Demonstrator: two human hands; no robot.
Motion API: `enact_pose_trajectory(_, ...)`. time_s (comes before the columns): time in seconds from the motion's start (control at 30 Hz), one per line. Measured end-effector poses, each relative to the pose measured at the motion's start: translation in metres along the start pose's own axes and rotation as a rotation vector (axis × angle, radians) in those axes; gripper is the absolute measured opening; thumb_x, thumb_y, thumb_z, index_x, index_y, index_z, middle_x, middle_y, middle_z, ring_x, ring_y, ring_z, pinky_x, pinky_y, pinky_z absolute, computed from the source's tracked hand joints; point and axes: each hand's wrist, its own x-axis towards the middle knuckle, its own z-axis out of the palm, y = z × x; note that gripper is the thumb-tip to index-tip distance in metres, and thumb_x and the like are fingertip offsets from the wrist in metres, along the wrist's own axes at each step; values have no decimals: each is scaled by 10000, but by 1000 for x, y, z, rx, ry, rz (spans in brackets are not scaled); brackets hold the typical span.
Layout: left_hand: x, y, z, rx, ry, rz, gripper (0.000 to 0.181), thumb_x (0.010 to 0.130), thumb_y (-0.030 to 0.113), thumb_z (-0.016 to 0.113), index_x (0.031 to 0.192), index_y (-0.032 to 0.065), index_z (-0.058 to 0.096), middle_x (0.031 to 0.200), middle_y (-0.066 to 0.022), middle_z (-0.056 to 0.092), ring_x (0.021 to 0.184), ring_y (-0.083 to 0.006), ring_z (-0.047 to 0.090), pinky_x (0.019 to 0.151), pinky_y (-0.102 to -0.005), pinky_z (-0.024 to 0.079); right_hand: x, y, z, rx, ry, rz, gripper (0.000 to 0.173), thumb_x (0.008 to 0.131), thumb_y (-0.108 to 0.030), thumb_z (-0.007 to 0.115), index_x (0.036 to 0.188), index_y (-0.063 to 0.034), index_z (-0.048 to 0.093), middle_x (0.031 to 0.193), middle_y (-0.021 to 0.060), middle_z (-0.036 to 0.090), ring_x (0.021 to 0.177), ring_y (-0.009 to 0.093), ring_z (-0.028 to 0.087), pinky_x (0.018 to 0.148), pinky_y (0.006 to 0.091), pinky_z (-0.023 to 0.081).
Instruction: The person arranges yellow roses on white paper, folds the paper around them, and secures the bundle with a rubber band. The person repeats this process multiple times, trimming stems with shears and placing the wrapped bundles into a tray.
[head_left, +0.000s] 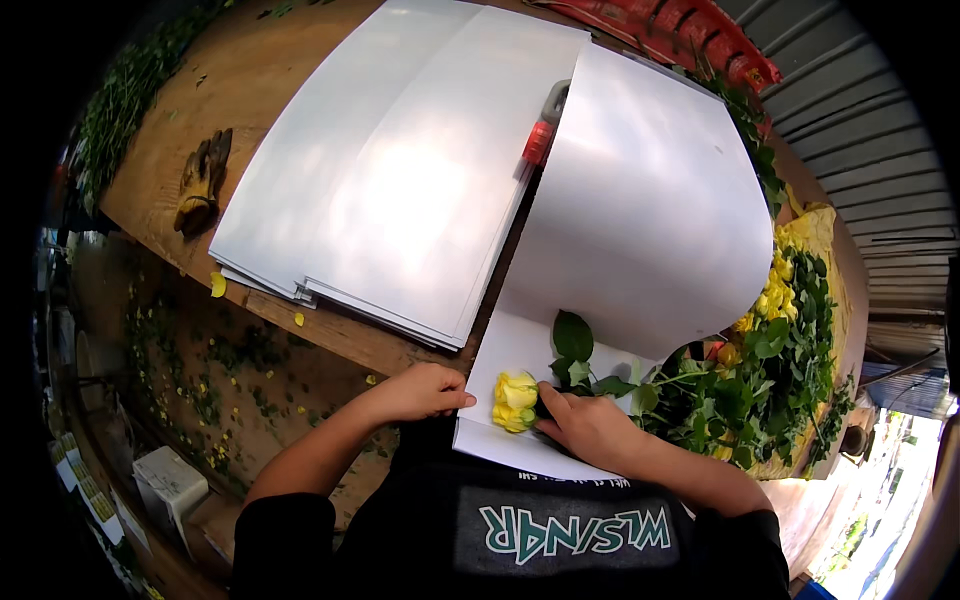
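Observation:
My left hand pinches the left edge of a white paper sheet at the near side of the table. Yellow roses lie on that sheet, heads towards my left hand. My right hand is around them just behind the heads, fingertips touching the blooms; its palm side is hidden. Green leaves spread beyond my right hand. The far part of the sheet curls up and over. To its left lies a stack of large white sheets, with a red and grey tool, partly hidden, at its right edge.
Yellow roses with leafy stems are heaped on yellow wrapping at the right. A worn glove lies on the wooden table, and cut greenery is piled at the far left. Petals and leaves litter the floor. A corrugated metal wall stands behind.

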Motion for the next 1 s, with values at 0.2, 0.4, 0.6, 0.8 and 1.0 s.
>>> enact_pose_trajectory(0.2,-6,16,0,394,180,66,238,782,268,626,766,37,568,625,-36,532,535,-120,493,502,-246,399,-1,-3,-2,-72,-40,9,318,816,-260,542,922,27,458,624,126,557,523,282,564,474,366,461)
enact_pose_trajectory(0.4,2,69,18,570,305,696,407,635,266,723,947,66,554,911,-75,546,873,-255,509,749,-332,414,-2,1,2,9,50,-6,280,810,-249,540,827,14,444,581,136,541,519,301,572,468,369,465)
enact_pose_trajectory(0.6,27,86,23,670,44,626,414,605,218,732,935,59,541,868,-90,547,867,-268,497,796,-342,368,-15,13,-21,129,56,-32,269,815,-252,547,935,-11,532,667,149,589,586,324,584,533,381,481)
enact_pose_trajectory(0.8,25,67,24,620,47,709,180,631,193,712,764,100,635,849,-41,557,848,-219,507,767,-331,395,-67,142,-108,112,1196,821,168,810,-187,516,787,-29,567,680,133,588,620,260,586,556,343,446)
enact_pose_trajectory(1.0,27,61,25,620,72,728,131,635,216,714,696,118,653,842,-10,566,862,-198,500,769,-328,375,-105,221,-75,-402,570,1553,328,753,-328,620,909,-62,510,913,114,600,857,292,597,710,392,465)
